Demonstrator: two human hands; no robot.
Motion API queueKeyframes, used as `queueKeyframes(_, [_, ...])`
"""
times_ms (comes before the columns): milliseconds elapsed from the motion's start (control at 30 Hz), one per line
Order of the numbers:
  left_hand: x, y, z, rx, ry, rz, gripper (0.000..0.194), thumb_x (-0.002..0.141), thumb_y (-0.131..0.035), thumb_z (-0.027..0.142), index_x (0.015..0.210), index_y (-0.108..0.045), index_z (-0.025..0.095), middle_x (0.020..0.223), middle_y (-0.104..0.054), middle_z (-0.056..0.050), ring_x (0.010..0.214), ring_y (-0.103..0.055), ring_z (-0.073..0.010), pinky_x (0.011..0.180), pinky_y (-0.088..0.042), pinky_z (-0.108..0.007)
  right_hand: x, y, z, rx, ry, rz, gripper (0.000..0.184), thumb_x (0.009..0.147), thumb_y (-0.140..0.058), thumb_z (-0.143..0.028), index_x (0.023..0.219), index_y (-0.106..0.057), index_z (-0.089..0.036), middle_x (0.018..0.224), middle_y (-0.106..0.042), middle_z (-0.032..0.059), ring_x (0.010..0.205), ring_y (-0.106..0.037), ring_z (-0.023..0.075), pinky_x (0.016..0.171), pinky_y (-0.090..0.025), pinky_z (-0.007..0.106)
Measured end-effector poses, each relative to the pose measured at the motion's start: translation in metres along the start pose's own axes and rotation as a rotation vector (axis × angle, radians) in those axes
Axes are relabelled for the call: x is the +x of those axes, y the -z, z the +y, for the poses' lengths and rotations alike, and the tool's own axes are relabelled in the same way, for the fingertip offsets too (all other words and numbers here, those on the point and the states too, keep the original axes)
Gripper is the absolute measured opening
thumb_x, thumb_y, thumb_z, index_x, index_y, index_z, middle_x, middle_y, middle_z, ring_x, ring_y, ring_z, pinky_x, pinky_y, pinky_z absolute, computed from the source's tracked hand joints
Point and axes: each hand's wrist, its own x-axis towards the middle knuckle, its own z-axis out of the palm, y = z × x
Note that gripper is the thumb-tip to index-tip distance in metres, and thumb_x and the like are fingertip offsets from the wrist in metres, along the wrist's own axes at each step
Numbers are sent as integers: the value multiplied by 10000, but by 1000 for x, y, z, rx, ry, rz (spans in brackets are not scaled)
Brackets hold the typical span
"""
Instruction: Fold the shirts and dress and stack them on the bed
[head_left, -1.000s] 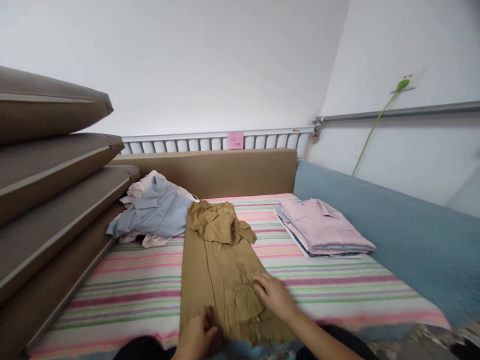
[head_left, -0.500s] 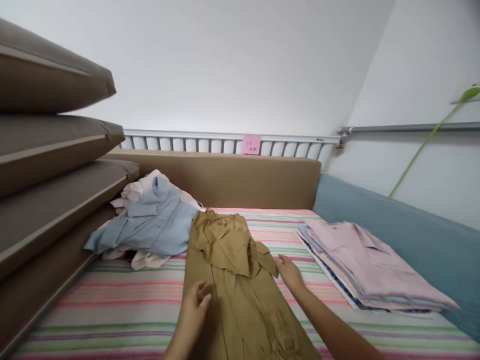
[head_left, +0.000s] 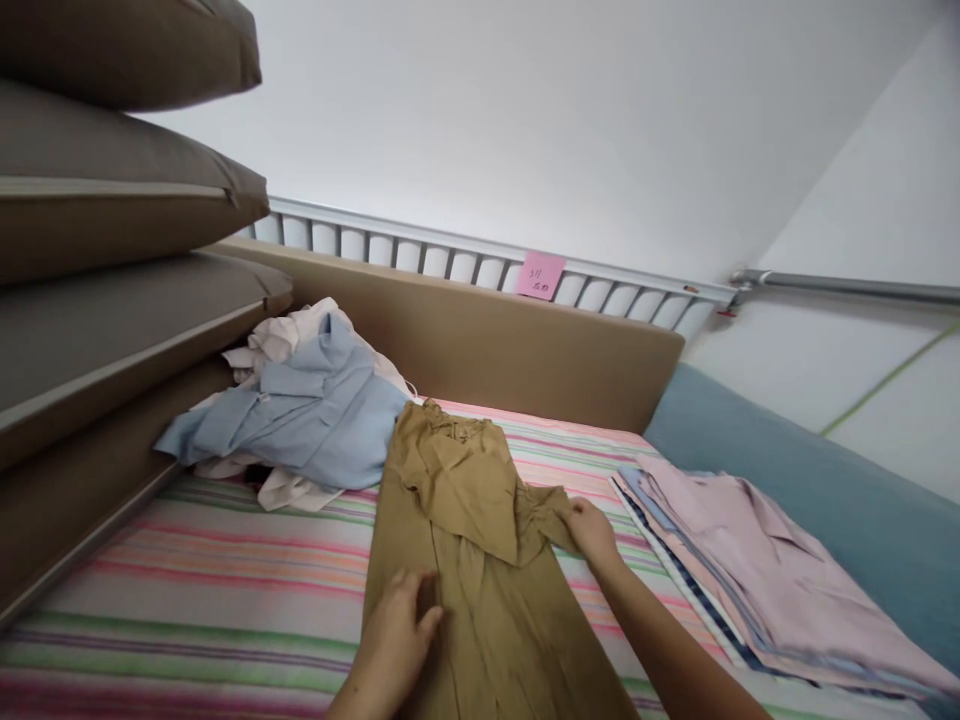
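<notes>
An olive-brown dress [head_left: 480, 600] lies lengthwise on the striped sheet [head_left: 247, 580], with gathered fabric at its far end and a loose flap over its upper part. My right hand [head_left: 591, 530] pinches the small gathered sleeve on the dress's right side. Over the dress's left edge is my left hand [head_left: 401, 625], its fingers bent and its thumb apart, with nothing visible between them. Whether that hand touches the cloth I cannot tell.
At the left, a crumpled blue garment [head_left: 322, 410] lies on white clothes beside stacked brown cushions [head_left: 135, 300]. Folded clothes with a pink garment [head_left: 780, 570] on top lie at the right. Behind are a brown padded board [head_left: 487, 345], a pink note [head_left: 540, 275] and a blue panel [head_left: 795, 450].
My right hand has closed on the dress's sleeve, which now extends further right. My left hand stays over the dress's left edge. The view has tilted.
</notes>
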Motion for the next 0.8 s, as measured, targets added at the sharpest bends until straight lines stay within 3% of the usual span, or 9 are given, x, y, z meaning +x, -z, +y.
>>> queueKeyframes(67, [-2,1,0,-2,-9,-19,397,710,-530,278,1089,-597,178,1108,-603,-98,1029,-547,-228,917,-395,-321,-22,17,-17,-10,212,80,197,801,-455,-311,813,-611,-191,861,-663,69,827,-589,217,728,-411,300])
queueKeyframes(133, [-2,0,0,-8,-18,-22,399,712,-530,270,1094,-591,172,1121,-598,-101,1052,-538,-225,933,-385,-313,-54,24,-36,-49,563,104,177,808,-443,-246,864,-603,-195,990,-640,79,951,-546,226,844,-380,329])
queueKeyframes(200, [-2,-1,0,-8,-21,-12,394,712,-534,262,1090,-591,169,1134,-595,-104,1082,-525,-225,955,-368,-310,-89,20,-50,-106,817,-11,185,788,-446,-166,873,-607,-202,1061,-626,70,1006,-517,230,906,-344,360])
queueKeyframes(267, [-1,-1,0,-2,-10,-9,397,709,-537,254,1091,-591,161,1141,-593,-109,1095,-518,-226,962,-361,-306,-116,9,-57,-132,911,-195,145,780,-498,-186,865,-613,-211,1066,-633,52,996,-522,230,897,-354,363])
queueKeyframes(367, [0,1,2,0,2,-36,402,710,-530,240,1099,-587,157,1126,-596,-108,1063,-533,-219,932,-378,-297,-128,-1,-55,-47,874,-386,160,826,-514,-327,887,-620,-225,1016,-653,44,950,-556,208,850,-398,325])
queueKeyframes(500, [-2,6,7,7,1,-50,406,715,-529,235,1112,-579,166,1131,-594,-98,1062,-531,-214,930,-373,-295,-116,11,-47,105,686,-326,344,912,-336,-409,927,-625,-223,977,-658,66,928,-583,188,824,-434,297])
queueKeyframes(600, [-4,8,13,18,8,-82,405,720,-524,229,1117,-574,169,1163,-586,-95,1096,-515,-209,952,-354,-288,-124,12,-46,34,661,-285,401,840,-458,-491,1092,-609,-218,1154,-616,98,1075,-539,242,938,-397,363])
queueKeyframes(700, [-4,10,16,43,13,-109,426,725,-515,221,1142,-561,153,1177,-581,-98,1108,-509,-202,959,-348,-281,-146,-8,-53,-81,665,-336,634,716,-625,-459,1286,-496,-214,1348,-486,103,1210,-442,294,1020,-330,415])
queueKeyframes(800, [-4,11,13,46,16,-101,433,725,-513,224,1147,-562,139,1171,-586,-105,1103,-514,-202,959,-348,-280,-157,-33,-64,-139,598,-300,399,770,-544,-285,1163,-598,-240,1311,-528,67,1153,-488,284,976,-361,416])
